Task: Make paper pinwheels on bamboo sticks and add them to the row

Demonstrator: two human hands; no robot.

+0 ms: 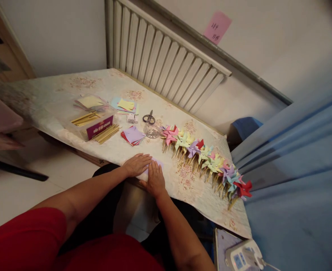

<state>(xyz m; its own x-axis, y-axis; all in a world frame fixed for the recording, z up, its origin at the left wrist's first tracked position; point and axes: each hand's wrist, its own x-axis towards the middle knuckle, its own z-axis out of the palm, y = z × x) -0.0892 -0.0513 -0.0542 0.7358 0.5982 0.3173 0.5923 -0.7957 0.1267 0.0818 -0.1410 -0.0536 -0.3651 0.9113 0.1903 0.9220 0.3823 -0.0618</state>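
both hands flat and pressing: left hand spread palm-down over a small lilac paper square, right hand laid beside it with fingers together on the same sheet, near the front edge of the table. neither hand closed around anything, just bearing down on the sheet. only a sliver of the paper showing between and past the fingers, so hard to tell whether folded or single.

judged as the creasing or flattening step for one sheet. next move likely needing a tool or a part from further back: scissors lying well apart beyond the hands, a small heap of shiny bits just in front of them, a stack of coloured squares to the left of that, wooden sticks beside a clear box.

finished pinwheels ranged in a long row on the right, running toward the blue curtain.
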